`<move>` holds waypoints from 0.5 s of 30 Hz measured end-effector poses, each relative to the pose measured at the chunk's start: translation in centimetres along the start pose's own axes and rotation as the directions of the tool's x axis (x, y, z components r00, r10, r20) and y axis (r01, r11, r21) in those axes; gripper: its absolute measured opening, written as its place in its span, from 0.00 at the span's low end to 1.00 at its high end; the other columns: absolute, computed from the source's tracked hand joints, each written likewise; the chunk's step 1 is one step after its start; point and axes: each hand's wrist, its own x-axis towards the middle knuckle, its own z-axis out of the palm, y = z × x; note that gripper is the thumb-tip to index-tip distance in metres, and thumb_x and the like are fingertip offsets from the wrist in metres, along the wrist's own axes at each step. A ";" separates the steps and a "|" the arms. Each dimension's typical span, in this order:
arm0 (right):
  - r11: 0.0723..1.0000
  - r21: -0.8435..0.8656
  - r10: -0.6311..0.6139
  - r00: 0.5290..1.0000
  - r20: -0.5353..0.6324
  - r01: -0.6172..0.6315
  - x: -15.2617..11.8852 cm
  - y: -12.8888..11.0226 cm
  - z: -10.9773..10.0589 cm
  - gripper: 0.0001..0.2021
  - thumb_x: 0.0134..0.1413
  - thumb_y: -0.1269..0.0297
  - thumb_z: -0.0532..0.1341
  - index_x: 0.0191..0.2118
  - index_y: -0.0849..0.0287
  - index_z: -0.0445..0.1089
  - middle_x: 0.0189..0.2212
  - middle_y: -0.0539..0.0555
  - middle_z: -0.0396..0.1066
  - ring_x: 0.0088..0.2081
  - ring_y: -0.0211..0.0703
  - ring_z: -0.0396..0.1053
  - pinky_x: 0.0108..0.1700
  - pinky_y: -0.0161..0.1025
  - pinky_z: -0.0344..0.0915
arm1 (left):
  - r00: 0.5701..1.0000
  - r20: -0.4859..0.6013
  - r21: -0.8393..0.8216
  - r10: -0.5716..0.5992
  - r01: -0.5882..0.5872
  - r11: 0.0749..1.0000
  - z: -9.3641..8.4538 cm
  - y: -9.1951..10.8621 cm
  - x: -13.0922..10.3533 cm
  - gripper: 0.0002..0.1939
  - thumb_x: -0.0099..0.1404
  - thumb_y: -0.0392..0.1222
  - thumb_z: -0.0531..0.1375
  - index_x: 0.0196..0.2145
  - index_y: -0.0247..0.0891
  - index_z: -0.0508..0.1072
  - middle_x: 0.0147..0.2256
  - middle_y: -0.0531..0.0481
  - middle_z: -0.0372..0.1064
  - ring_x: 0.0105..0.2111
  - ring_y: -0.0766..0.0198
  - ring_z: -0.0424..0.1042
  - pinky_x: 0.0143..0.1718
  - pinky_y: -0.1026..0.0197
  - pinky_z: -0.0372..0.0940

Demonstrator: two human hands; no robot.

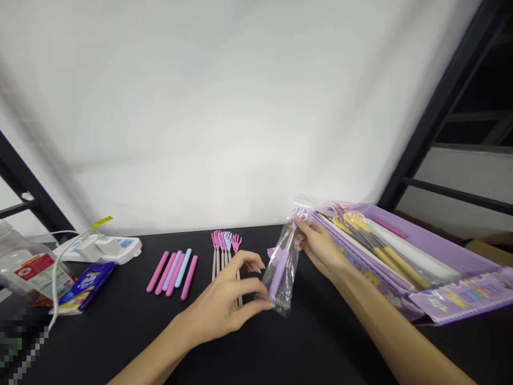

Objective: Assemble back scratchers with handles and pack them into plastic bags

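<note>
A purple back scratcher [280,270] lies inside a clear plastic bag [290,283], slanting above the black table. My right hand [316,240] grips it near the claw end at the top. The thumb and forefinger of my left hand [230,299] pinch the lower end of the handle through the bag, its other fingers curled loosely. Behind my left hand are several metal rods with pink, purple and blue claw heads [226,240], partly hidden by it. Several loose pink, purple and blue handles [173,274] lie in a row to the left.
A purple display box [436,240] at the right holds bagged back scratchers with yellow handles [396,262]. On the left are a power strip [128,248] with plugs and a white cable [56,283], a blue snack packet [90,286] and a clear jar [32,267]. A white wall stands behind.
</note>
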 end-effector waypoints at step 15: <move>0.969 -0.242 0.032 0.943 0.333 0.053 -2.9 -0.9 3.0 0.22 0.52 0.52 0.66 0.49 0.55 0.65 0.28 0.51 0.74 0.28 0.40 0.70 0.30 0.38 0.66 | 0.815 0.198 -0.592 -0.544 0.542 0.597 1.7 0.6 0.4 0.24 0.58 0.47 0.67 0.47 0.41 0.62 0.27 0.53 0.74 0.30 0.63 0.75 0.36 0.60 0.68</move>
